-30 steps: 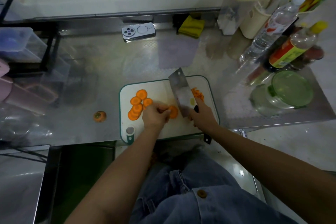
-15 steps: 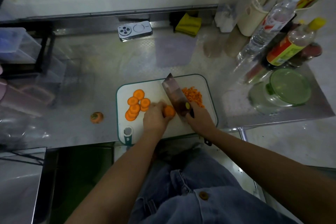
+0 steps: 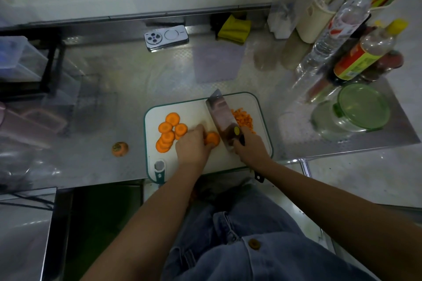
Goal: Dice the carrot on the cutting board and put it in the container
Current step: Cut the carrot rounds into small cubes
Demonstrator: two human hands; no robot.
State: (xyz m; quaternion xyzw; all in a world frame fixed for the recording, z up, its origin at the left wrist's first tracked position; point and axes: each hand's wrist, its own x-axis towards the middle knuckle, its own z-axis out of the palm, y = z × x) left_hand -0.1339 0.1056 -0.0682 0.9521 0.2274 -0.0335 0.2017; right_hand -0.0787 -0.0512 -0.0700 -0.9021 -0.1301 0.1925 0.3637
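- The left hand (image 3: 193, 146) lies on the cutting board (image 3: 196, 109), its fingers curled over a thick piece of carrot (image 3: 212, 138) and pinning it against the board.
- The right hand (image 3: 250, 151) is wrapped around the dark handle of a cleaver (image 3: 222, 117). The broad blade points away from the person and sits just right of the held carrot piece. I cannot tell whether its edge touches the board.
- Left of the left hand, a loose pile of round carrot slices (image 3: 170, 131) overlap one another on the board.
- On the far side of the blade, near the board's right edge, lies a small heap of diced carrot (image 3: 243, 117).
- A cut-off carrot end (image 3: 120, 149) sits alone on the metal tabletop (image 3: 109, 102), to the left of the board.
- The container (image 3: 356, 110), clear glass with a green lid on it, stands on the tabletop well to the right of the board.
- Behind the container stand a clear water bottle (image 3: 338, 34) and a bottle with a yellow cap (image 3: 367, 52).
- Near the back of the tabletop a phone (image 3: 166, 37) lies face down, with a yellow cloth (image 3: 233, 28) to its right.
- The person's jeans (image 3: 251, 246) fill the lower part of the view.
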